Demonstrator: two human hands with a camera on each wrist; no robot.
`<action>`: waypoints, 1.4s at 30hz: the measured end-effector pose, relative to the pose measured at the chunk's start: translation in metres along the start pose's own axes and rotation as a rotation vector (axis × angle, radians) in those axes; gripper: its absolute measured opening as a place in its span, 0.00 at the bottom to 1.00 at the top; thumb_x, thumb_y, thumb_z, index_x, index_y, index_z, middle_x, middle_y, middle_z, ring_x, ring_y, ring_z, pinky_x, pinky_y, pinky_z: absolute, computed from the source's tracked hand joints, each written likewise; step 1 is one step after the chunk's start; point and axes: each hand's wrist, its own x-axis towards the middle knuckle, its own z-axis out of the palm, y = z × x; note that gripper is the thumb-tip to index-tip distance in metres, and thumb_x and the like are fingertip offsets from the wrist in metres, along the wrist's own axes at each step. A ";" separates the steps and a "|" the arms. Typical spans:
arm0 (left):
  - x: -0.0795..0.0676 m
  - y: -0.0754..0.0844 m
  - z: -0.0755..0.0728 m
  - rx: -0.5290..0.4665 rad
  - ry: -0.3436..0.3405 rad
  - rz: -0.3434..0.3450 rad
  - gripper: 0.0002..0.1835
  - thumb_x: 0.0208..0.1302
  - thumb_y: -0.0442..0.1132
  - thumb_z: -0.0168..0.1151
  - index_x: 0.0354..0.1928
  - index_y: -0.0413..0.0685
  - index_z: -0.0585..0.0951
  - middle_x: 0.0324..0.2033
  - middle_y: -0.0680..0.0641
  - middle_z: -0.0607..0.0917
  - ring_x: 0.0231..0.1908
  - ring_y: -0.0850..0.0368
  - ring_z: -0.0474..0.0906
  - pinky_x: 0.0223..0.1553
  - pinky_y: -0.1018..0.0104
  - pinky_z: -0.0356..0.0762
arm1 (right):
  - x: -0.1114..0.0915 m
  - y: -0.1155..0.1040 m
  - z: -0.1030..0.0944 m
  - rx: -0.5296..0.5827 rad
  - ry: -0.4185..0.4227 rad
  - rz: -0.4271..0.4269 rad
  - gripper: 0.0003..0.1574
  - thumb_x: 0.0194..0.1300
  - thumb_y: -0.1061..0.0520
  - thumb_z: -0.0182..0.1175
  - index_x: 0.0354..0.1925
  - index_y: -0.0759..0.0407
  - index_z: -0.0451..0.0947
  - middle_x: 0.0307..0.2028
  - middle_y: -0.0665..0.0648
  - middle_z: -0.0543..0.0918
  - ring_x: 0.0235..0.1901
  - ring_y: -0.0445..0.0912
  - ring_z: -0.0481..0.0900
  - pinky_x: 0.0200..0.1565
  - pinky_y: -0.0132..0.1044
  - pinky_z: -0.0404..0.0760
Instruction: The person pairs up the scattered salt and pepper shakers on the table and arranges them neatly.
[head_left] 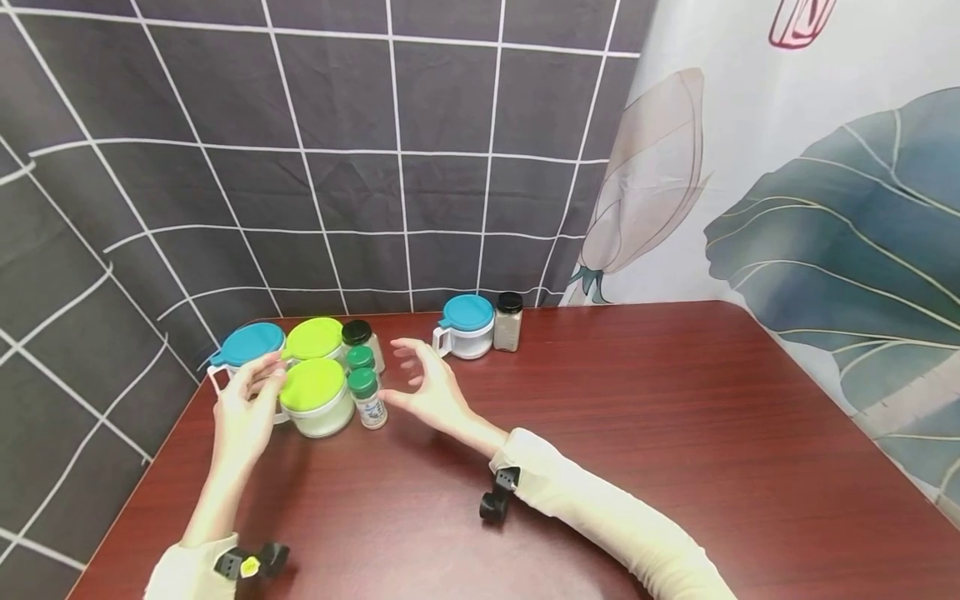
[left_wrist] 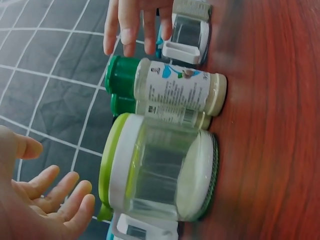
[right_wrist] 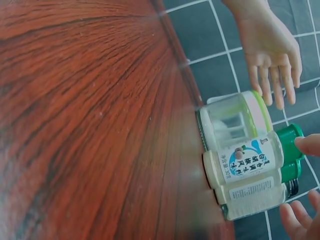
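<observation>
Jar (head_left: 317,397) and small bottles (head_left: 369,402) stand close together on the worktop (head_left: 600,425), between left hand (head_left: 246,410) and right hand (head_left: 435,393), fingers (head_left: 412,347) spread, holding nothing. Looks like neatening them; next needs a gentle push.

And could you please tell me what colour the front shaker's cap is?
The cap is green; the left wrist view shows it best.

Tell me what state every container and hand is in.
Left blue-lidded jar: closed
Right blue-lidded jar: closed
Front lime-lidded jar: closed
Rear lime-lidded jar: closed
Front green-capped bottle: closed
Rear green-capped bottle: closed
Left black-capped bottle: closed
Right black-capped bottle: closed
Left hand: empty
Right hand: empty
</observation>
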 end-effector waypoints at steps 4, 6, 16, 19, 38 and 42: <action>0.000 -0.002 -0.002 0.011 0.026 -0.027 0.19 0.69 0.42 0.55 0.58 0.44 0.78 0.33 0.82 0.73 0.37 0.89 0.70 0.41 0.92 0.66 | 0.001 -0.001 0.003 0.016 -0.009 0.003 0.42 0.48 0.60 0.74 0.61 0.57 0.69 0.52 0.60 0.79 0.50 0.58 0.79 0.48 0.50 0.81; 0.000 -0.004 -0.003 0.013 0.034 -0.036 0.19 0.69 0.42 0.55 0.58 0.43 0.78 0.33 0.82 0.73 0.37 0.88 0.70 0.42 0.93 0.66 | 0.001 -0.002 0.005 0.017 -0.014 0.007 0.43 0.48 0.60 0.74 0.61 0.58 0.68 0.52 0.61 0.79 0.49 0.58 0.79 0.48 0.50 0.82; 0.002 -0.014 -0.008 0.024 0.031 -0.059 0.19 0.70 0.42 0.54 0.58 0.41 0.77 0.32 0.84 0.71 0.37 0.91 0.68 0.43 0.94 0.64 | 0.000 -0.002 0.013 -0.037 -0.035 -0.001 0.43 0.48 0.59 0.74 0.61 0.57 0.68 0.52 0.60 0.79 0.47 0.50 0.80 0.44 0.29 0.81; 0.002 -0.017 -0.009 0.049 0.022 -0.096 0.19 0.70 0.44 0.53 0.58 0.43 0.77 0.32 0.83 0.71 0.36 0.94 0.67 0.42 0.95 0.63 | 0.000 -0.002 0.014 -0.035 -0.034 -0.005 0.43 0.47 0.59 0.75 0.61 0.57 0.68 0.52 0.59 0.79 0.46 0.50 0.81 0.44 0.30 0.81; 0.003 -0.027 -0.008 0.124 -0.123 -0.186 0.25 0.71 0.48 0.49 0.64 0.43 0.71 0.62 0.37 0.75 0.36 0.91 0.60 0.45 0.87 0.60 | -0.002 0.000 0.022 -0.007 -0.041 0.006 0.43 0.46 0.61 0.75 0.60 0.57 0.68 0.50 0.60 0.80 0.46 0.52 0.82 0.45 0.35 0.83; 0.003 -0.028 -0.008 0.134 -0.128 -0.176 0.25 0.71 0.48 0.50 0.64 0.43 0.71 0.61 0.37 0.76 0.36 0.91 0.60 0.45 0.85 0.61 | -0.002 0.001 0.024 0.004 -0.042 0.006 0.43 0.46 0.62 0.75 0.60 0.58 0.68 0.49 0.60 0.80 0.46 0.53 0.81 0.45 0.41 0.84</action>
